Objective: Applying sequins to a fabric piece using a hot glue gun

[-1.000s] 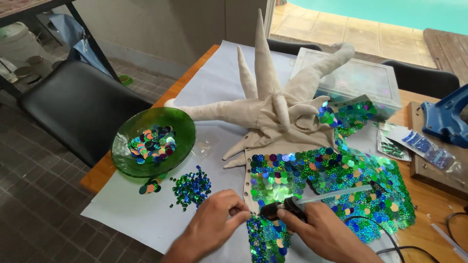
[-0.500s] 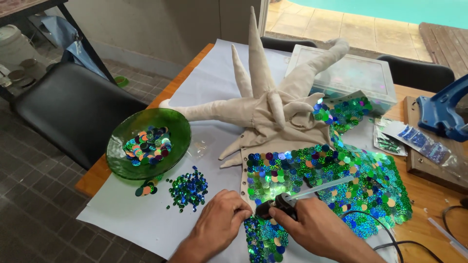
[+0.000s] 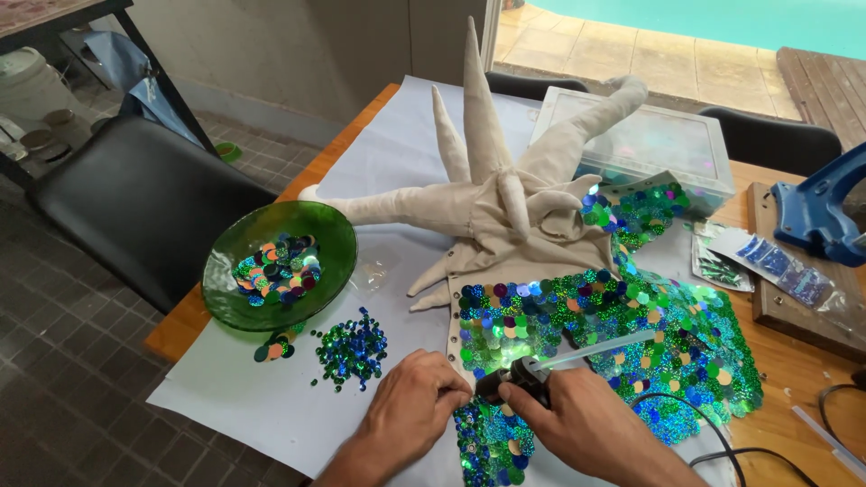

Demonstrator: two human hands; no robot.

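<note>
A beige stuffed fabric piece (image 3: 492, 194) with long pointed spikes lies on white paper. Its lower part is covered in shiny green and blue sequins (image 3: 622, 329). My right hand (image 3: 586, 419) grips a black glue gun (image 3: 523, 379) with a clear glue stick pointing up to the right. The gun's tip is at the sequined edge near the table's front. My left hand (image 3: 417, 406) is curled beside the gun's tip and presses on the fabric edge; I cannot tell whether it pinches a sequin.
A green glass bowl (image 3: 230, 293) with mixed sequins stands at the left. A loose heap of blue-green sequins (image 3: 350, 347) lies beside it. A clear plastic box (image 3: 645, 149), sequin packets (image 3: 780, 266) and a blue tool (image 3: 825, 212) are at the back right. Black chairs surround the table.
The view has shifted slightly. Both hands stay at the sequined edge with the glue gun; my left hand has closed in nearer the gun's tip.
</note>
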